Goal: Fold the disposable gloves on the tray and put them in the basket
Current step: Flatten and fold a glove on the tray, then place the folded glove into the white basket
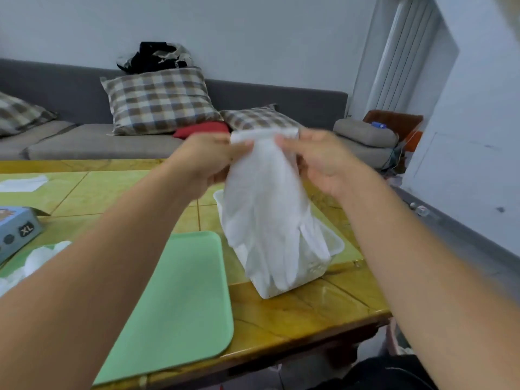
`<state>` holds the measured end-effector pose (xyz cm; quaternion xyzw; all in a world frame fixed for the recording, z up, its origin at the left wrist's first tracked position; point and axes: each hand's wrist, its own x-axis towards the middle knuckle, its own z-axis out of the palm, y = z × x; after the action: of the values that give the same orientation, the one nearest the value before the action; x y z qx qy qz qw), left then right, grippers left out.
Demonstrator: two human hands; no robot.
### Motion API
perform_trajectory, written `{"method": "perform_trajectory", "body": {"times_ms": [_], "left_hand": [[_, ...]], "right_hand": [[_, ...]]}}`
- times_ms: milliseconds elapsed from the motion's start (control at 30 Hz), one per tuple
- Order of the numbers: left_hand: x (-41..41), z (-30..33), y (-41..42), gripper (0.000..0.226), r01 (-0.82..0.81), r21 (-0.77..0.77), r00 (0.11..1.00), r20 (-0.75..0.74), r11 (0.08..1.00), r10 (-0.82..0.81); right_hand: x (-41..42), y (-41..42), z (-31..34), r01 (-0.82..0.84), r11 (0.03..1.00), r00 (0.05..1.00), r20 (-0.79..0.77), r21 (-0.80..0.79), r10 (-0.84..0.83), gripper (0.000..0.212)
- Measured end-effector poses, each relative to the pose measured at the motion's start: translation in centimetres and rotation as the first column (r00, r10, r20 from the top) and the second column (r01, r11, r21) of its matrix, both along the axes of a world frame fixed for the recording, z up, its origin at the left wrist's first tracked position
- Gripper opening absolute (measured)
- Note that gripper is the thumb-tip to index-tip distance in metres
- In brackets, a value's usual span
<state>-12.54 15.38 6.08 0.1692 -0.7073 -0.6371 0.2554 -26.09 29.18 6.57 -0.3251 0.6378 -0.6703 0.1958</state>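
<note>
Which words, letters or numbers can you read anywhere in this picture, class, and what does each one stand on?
"XL": white letters on a dark badge on the blue box at the table's left edge.
Other marks on that box, a round dark one beside the badge and a picture at its top, are too blurred to read.
The glove, tray and basket show no text.

A home living room: a long grey fabric sofa [92,142] stands against the wall, brown-and-cream checked square cushions [160,101] on it, a yellow-green tiled low table [295,308] just before it.
</note>
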Motion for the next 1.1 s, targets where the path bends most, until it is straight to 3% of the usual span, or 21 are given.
{"method": "perform_trajectory", "body": {"times_ms": [133, 233, 333, 433, 500, 600, 767, 833, 900, 967, 1033, 1100], "left_hand": [[-2.0, 3.4, -1.1, 0.008, -0.05, -0.151, 0.938, -0.345, 0.987, -0.006], [-3.6, 3.1, -2.1, 0.008, -0.085, -0.315, 0.923, -0.382, 0.945, -0.044], [-4.6, -1.3, -2.9, 0.007, -0.068, -0.398, 0.975, -0.219, 0.915, -0.022], [-4.2, -7.6, -2.6, 0.008, 0.019, -0.47, 0.997, -0.055, 0.882, -0.051], [-3.7, -10.6, -2.4, 0.006, 0.076, -0.486, 0.997, 0.033, 0.871, -0.068], [-3.3, -12.1, -2.3, 0.009, 0.168, -0.542, 0.982, 0.164, 0.824, -0.092], [-2.0, -11.2, -1.6, 0.013, 0.35, -0.725, 0.933, 0.326, 0.593, -0.152], [-1.6, -10.5, -1.1, 0.01, 0.412, -0.721, 0.908, 0.376, 0.556, -0.185], [-1.2, -9.9, -0.7, 0.01, 0.5, -0.645, 0.86, 0.449, 0.578, -0.243], [-1.1, -9.6, -0.7, 0.009, 0.512, -0.572, 0.851, 0.436, 0.641, -0.291], [-1.2, -9.7, -1.0, 0.009, 0.36, -0.653, 0.93, 0.303, 0.667, -0.207], [-1.5, -9.8, -1.6, 0.009, 0.127, -0.825, 0.987, 0.16, 0.551, 0.012]], "right_hand": [[-2.5, -1.9, 2.4, 0.006, 0.932, 0.969, -0.23, -0.362, -0.095, 0.004], [-4.3, -2.3, 2.0, -0.018, 0.89, 0.946, -0.297, -0.456, -0.133, 0.002], [-5.3, -2.7, -2.3, 0.004, 0.965, 0.964, -0.255, -0.263, -0.074, 0.003], [-6.1, -1.4, -8.4, -0.029, 0.999, 0.966, -0.258, 0.036, 0.037, 0.01], [-6.2, 0.4, -11.2, -0.076, 0.969, 0.934, -0.323, 0.236, 0.152, 0.016], [-5.8, 2.3, -12.2, -0.118, 0.927, 0.881, -0.393, 0.357, 0.263, 0.008], [-4.8, 3.8, -11.3, -0.061, 0.813, 0.751, -0.51, 0.578, 0.419, 0.01], [-4.3, 4.1, -11.0, -0.032, 0.76, 0.714, -0.518, 0.649, 0.472, 0.013], [-3.8, 4.5, -10.2, -0.026, 0.707, 0.696, -0.495, 0.706, 0.52, 0.018], [-3.5, 4.8, -8.9, -0.028, 0.665, 0.701, -0.46, 0.746, 0.546, 0.019], [-3.5, 4.7, -7.9, 0.002, 0.691, 0.732, -0.472, 0.723, 0.491, 0.013], [-3.3, 3.7, -7.7, 0.064, 0.775, 0.715, -0.57, 0.629, 0.404, 0.011]]}}
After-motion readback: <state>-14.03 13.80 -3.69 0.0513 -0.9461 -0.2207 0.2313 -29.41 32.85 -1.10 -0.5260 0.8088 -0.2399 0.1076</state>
